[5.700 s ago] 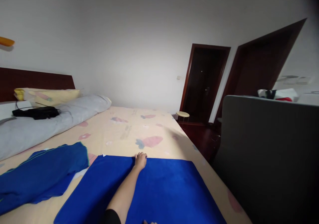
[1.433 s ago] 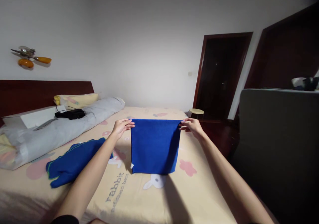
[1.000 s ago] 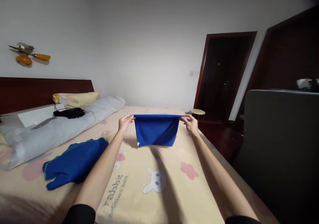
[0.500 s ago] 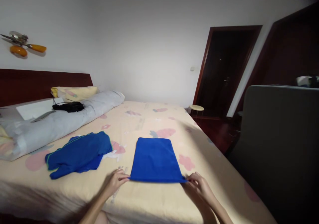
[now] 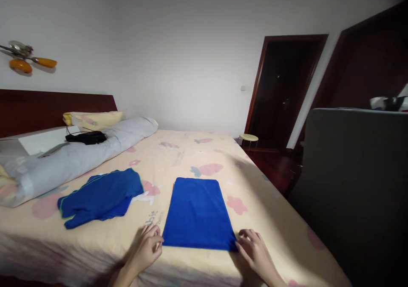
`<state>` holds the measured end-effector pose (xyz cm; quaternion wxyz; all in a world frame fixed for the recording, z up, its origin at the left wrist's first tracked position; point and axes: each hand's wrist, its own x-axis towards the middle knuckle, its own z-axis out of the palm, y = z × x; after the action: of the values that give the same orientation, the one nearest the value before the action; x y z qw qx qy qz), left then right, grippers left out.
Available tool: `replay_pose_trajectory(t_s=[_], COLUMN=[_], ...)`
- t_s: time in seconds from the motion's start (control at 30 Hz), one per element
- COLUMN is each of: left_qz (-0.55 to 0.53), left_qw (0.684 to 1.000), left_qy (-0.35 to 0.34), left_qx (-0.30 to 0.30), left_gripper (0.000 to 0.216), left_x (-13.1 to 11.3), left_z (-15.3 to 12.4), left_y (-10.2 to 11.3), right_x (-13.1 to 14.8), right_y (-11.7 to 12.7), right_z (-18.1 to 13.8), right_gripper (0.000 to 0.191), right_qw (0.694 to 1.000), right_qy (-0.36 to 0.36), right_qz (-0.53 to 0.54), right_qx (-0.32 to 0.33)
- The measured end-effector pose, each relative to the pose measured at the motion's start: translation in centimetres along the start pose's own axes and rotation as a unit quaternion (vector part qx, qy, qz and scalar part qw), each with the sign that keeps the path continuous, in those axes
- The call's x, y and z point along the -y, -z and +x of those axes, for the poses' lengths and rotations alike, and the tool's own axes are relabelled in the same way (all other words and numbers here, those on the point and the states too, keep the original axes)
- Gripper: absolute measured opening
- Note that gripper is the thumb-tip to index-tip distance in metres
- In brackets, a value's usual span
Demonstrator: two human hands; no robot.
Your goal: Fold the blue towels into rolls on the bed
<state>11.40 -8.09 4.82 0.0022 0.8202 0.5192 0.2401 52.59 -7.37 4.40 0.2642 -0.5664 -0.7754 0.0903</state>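
A blue cloth (image 5: 199, 214) lies flat on the bed, folded into a neat rectangle. My left hand (image 5: 147, 248) is at its near left corner, fingers loosely curled and slightly apart, the fingertips by the edge. At the near right corner, my right hand (image 5: 255, 251) has its thumb against the cloth's edge and its fingers bent apart. Neither hand appears to grip the cloth. To the left, a crumpled blue garment (image 5: 102, 197) with green edging lies loosely heaped.
The bed has a cream patterned sheet (image 5: 178, 155). A rolled grey quilt (image 5: 79, 155) runs along the headboard side, with a black item (image 5: 87, 137) on top. A grey chair back (image 5: 353, 180) rises at the right. A small stool (image 5: 248, 137) stands near the dark door (image 5: 285, 91).
The cloth's near edge, raised and pinched at both corners earlier, now lies flat and closer to me. Both hands have come nearer and their fingers have loosened.
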Motion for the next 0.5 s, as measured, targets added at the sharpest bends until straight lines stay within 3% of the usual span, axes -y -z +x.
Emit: replay_pose_trajectory(t_s=[0.13,0.27,0.37,0.5], left_qz=[-0.041,0.005,0.046,0.072], left_qw=[0.998,0.997,0.991,0.984], left_qy=[0.052,0.059,0.084,0.115], left_qx=[-0.023,0.052,0.090,0.112], left_gripper=[0.038,0.063,0.060,0.058], left_x=[-4.2,-7.5,-7.9,-6.6], left_z=[4.6,9.1,9.8,8.0], left_y=[-2.0,-6.4,-8.9,-9.7], right_x=[4.1,8.6,9.7,8.4], right_y=[-3.3,-7.9,-10.0,-10.6], right_z=[3.8,7.5,8.2,7.1], right_gripper=[0.041,0.054,0.054,0.058], right_qw=[0.999,0.999,0.997,0.994], right_qy=[0.012,0.025,-0.008,-0.021], right_qz=[-0.006,-0.028,-0.061,-0.084], right_qx=[-0.036,0.007,0.050,0.065])
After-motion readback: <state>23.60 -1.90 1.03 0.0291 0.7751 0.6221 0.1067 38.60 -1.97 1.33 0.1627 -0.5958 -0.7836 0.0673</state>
